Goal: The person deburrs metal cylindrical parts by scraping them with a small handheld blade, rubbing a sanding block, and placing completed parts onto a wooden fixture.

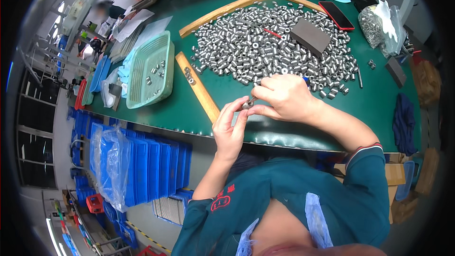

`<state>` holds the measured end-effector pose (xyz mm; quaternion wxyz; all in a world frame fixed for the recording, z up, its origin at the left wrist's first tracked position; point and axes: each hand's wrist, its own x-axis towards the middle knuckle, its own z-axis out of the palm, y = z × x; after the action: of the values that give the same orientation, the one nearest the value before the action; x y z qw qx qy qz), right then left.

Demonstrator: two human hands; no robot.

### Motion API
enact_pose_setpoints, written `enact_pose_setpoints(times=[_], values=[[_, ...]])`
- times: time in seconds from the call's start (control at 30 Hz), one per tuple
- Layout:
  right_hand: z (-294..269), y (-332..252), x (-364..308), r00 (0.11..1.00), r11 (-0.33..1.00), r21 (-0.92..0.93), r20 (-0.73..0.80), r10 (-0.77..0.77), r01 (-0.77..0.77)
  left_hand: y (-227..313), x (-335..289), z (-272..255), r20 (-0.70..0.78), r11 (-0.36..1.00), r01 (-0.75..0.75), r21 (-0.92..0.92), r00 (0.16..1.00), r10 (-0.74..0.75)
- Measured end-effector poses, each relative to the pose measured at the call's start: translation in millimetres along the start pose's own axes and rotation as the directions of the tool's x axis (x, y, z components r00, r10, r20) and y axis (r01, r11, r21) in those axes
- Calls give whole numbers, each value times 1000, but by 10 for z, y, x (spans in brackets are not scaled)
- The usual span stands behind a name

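Observation:
My left hand (230, 125) pinches a small metal bushing (247, 105) between thumb and fingertips, above the near edge of the green table. My right hand (286, 98) meets it from the right, its fingers closed on a slim metal tool whose tip is at the bushing; most of that tool is hidden by the fingers. A bit of blue shows behind the right hand, and I cannot tell whether it belongs to the tool. Just beyond both hands spreads a large heap of similar silvery metal bushings (237, 52).
Wooden strips (199, 87) border the heap, one carrying a few bushings. A green basket (166, 73) with several bushings stands left. On the heap rest a grey block (310, 37) and a red pen-like stick (272, 33). A red-edged phone (337, 15) and a filled plastic bag (372, 26) lie at far right.

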<state>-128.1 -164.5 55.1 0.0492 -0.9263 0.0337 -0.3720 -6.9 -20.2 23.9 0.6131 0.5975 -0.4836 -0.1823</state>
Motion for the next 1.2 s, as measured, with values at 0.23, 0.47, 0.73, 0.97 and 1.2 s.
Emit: enact_pose_setpoints(times=[0.23,0.47,0.73,0.97,1.2], values=[[-3,-84,-43,980,967,199,156,126,-156,34,18,66,-107,931,-261,256,949,296],[20,-90,-31,994,992,78,49,93,-97,85,56,43,-69,982,-125,144,988,136],[-33,-126,8,999,999,-13,-30,31,-31,100,34,3,-51,930,-228,287,966,253],[-8,-118,-28,999,997,51,17,51,-52,40,21,64,-98,855,-336,395,910,403],[51,-141,-41,989,979,142,37,145,-149,5,44,75,-108,870,-335,362,912,396]])
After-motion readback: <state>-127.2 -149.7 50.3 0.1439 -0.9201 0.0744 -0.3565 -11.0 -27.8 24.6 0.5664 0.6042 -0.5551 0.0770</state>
